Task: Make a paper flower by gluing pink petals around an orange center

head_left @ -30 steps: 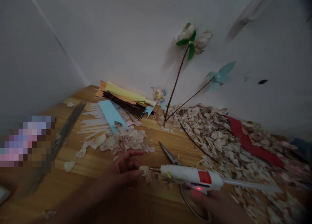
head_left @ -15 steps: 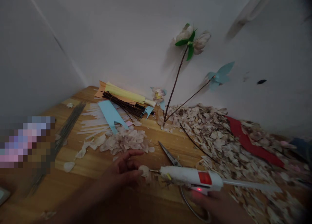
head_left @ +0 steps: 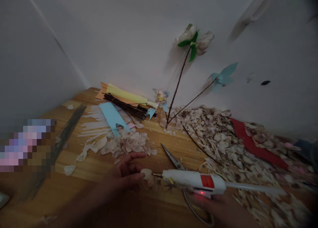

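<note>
So the left hand has a pale petal pinched, right hand is wrapped round a glue gun. Petal's between them, just left of the nozzle. Some scissors partly behind.

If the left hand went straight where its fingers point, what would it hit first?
Probably the glue gun: its tip sits just past the petal in the left hand, though depth is hard to judge.
</note>
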Available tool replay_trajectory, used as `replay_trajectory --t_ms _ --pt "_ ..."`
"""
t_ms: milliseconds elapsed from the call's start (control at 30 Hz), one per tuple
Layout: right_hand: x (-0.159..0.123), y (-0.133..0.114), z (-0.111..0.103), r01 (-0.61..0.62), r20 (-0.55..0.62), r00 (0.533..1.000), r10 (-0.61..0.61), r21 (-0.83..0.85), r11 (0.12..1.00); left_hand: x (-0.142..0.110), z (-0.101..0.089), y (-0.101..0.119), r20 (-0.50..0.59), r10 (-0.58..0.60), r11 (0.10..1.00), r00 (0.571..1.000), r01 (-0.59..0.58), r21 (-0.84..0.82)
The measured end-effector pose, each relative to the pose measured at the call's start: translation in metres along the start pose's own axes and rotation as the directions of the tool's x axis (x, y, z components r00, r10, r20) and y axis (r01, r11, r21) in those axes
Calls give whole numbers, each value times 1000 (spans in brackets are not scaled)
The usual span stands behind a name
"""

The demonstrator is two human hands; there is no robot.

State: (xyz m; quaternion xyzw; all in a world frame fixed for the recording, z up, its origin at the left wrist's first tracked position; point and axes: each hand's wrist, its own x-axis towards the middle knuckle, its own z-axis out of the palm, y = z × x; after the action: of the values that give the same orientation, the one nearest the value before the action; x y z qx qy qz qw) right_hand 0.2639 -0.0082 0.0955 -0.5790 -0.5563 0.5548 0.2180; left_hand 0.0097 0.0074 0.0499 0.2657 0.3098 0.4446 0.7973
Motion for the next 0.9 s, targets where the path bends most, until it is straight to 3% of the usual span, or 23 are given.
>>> replay_trajectory --t_ms 133,433,700,800,900 --pt "1 1 -3 49 -1 999 -49 -35 998 1 -2 -2 1 13 1000 1000 -13 1" --pt "0 3 -2 -2 26 1000 2 30 1000 0 1 -2 4 22 1000 1000 -22 1" --pt "2 -1 1 37 10 999 -38 86 996 0 1 -3 26 15 1000 1000 -15 14" --pt "0 -3 0 37 -75 997 -30 94 995 0 0 -2 33 29 1000 999 -29 4" --pt "5 0 -7 -3 -245 969 10 29 1000 0 0 -1 34 28 1000 999 -28 -1"
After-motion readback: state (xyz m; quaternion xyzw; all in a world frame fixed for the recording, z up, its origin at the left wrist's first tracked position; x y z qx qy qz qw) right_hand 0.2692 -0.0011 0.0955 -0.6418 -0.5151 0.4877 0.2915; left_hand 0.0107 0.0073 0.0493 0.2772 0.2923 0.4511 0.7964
